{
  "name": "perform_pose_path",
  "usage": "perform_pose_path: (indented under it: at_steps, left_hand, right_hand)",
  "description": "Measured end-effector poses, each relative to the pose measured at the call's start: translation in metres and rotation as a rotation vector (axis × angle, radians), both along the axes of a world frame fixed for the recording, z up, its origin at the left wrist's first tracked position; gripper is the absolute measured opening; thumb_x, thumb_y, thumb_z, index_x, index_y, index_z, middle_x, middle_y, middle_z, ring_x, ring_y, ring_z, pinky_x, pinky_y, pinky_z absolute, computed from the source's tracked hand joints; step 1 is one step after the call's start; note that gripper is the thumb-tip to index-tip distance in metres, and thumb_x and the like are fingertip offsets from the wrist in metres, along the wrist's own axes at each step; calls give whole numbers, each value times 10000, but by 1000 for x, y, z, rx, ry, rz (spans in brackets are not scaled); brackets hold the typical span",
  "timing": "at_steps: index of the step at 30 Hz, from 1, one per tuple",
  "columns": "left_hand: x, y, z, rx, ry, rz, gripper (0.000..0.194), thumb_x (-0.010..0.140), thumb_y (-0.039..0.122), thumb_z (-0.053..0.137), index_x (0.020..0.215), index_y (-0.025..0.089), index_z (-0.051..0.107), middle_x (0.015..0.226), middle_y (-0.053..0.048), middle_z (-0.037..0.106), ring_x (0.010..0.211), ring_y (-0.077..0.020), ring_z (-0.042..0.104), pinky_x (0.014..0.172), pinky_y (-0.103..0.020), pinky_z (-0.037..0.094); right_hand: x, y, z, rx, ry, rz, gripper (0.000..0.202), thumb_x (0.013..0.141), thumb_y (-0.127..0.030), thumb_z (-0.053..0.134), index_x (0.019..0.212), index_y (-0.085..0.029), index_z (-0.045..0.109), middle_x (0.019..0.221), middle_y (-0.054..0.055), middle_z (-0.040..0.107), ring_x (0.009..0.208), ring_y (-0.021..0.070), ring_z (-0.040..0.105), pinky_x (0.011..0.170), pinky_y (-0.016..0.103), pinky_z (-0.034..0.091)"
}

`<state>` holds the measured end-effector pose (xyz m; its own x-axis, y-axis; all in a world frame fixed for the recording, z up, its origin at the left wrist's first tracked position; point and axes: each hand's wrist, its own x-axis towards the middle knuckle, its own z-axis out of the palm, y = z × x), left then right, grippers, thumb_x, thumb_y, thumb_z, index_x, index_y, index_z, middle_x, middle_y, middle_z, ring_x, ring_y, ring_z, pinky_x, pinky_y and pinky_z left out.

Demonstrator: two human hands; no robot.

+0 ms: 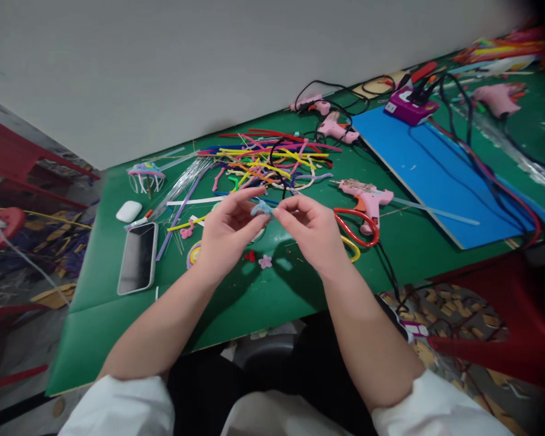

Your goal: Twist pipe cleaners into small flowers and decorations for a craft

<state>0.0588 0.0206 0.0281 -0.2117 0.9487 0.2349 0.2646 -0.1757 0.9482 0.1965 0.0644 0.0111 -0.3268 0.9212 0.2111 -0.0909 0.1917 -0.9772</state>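
A small light-blue fuzzy pipe-cleaner piece (261, 208), bent into a little shape, is up between my two hands over the table. My left hand (231, 230) pinches it from the left, index finger raised above it. From the right, my right hand (312, 233) has its thumb and index fingertip closed at the piece's edge. Below them on the table lie a pink-lilac pipe-cleaner flower (265, 261) and a small red one (250, 256). Red-handled scissors (361, 227) lie just beyond my right hand, partly covered by a glue gun.
Many coloured pipe cleaners (272, 158) are heaped behind my hands. A pink glue gun (367, 197) lies right, near a blue board (436, 175) carrying a purple power strip (411, 106) and cables. A phone (137, 259) and white earbud case (129, 211) lie left.
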Motion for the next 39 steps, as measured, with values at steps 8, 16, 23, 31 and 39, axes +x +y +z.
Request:
perform_pose_path:
  at_steps: [8, 16, 23, 31, 39]
  left_hand:
    - [-2, 0, -4, 90, 25, 30, 193, 678, 215, 698, 867, 188, 670, 785, 1, 669, 636, -96, 632, 611, -205, 542]
    - [-3, 0, -3, 78, 31, 63, 142, 658, 229, 714, 785, 178, 673, 669, 18, 671, 567, -103, 637, 562, -203, 544]
    - [-2, -2, -1, 89, 85, 63, 139, 672, 212, 704, 802, 178, 668, 718, 12, 677, 610, -99, 644, 582, -189, 546]
    - [2, -4, -2, 156, 182, 115, 121, 675, 211, 704, 777, 174, 651, 719, 17, 662, 616, -86, 631, 587, -178, 535]
    - [1, -4, -3, 128, 139, 73, 87, 674, 189, 700, 747, 177, 654, 685, 21, 671, 593, -87, 637, 569, -169, 539]
  right_hand:
    - [4, 2, 3, 111, -95, 0, 101, 782, -263, 577, 730, -177, 583, 733, -15, 596, 675, 93, 540, 626, 228, 437]
    - [4, 2, 3, 124, -106, 1, 93, 782, -255, 574, 729, -180, 587, 721, -19, 601, 649, 89, 541, 600, 225, 441]
    - [5, 0, 6, 243, -177, -44, 67, 765, -208, 570, 711, -174, 593, 716, -15, 599, 679, 99, 542, 633, 234, 442]
    - [3, 0, 3, 183, -121, -50, 68, 764, -198, 558, 700, -181, 575, 702, -24, 583, 660, 90, 539, 619, 224, 441]
    - [-10, -6, -3, -76, 79, -92, 86, 753, -239, 571, 686, -184, 573, 668, -35, 584, 616, 80, 538, 587, 212, 440]
